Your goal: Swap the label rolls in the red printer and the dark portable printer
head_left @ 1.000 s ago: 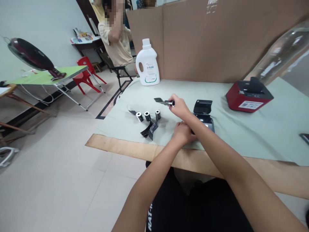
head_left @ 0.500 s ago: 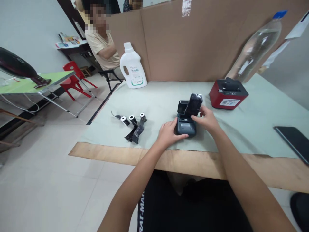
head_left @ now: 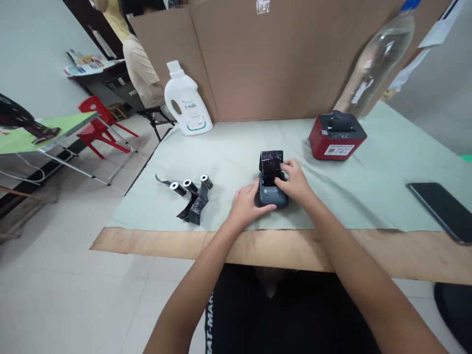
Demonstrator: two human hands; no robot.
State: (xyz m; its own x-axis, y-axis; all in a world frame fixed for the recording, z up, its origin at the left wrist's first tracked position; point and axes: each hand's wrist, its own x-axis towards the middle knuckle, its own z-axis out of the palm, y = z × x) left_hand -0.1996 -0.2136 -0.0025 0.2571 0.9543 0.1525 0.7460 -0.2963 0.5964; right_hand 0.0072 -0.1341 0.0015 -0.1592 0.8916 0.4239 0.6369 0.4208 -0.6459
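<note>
A small dark portable printer (head_left: 273,196) stands on the pale cloth in front of me, its lid raised at the back. My left hand (head_left: 245,205) grips its left side and front, thumb along the near edge. With the fingers of my right hand (head_left: 295,181) I pinch a black paper roll (head_left: 271,163) at the printer's compartment; its shiny black strip sticks up before the lid. The part of the roll inside the compartment is hidden. To the left lie three small paper rolls (head_left: 190,186) with white ends, their black strips trailing loose on the cloth.
A white detergent bottle (head_left: 190,108) stands at the back left before a cardboard panel (head_left: 276,69). At the back right are a red printer (head_left: 335,147) and a tilted clear bottle (head_left: 376,59). A phone (head_left: 442,211) lies far right. A person (head_left: 142,69) sits behind the panel.
The black roll, tilted and raised to the right before, now sits lower and straighter over the compartment, with my right hand on it. The view has shifted; the person has turned.
</note>
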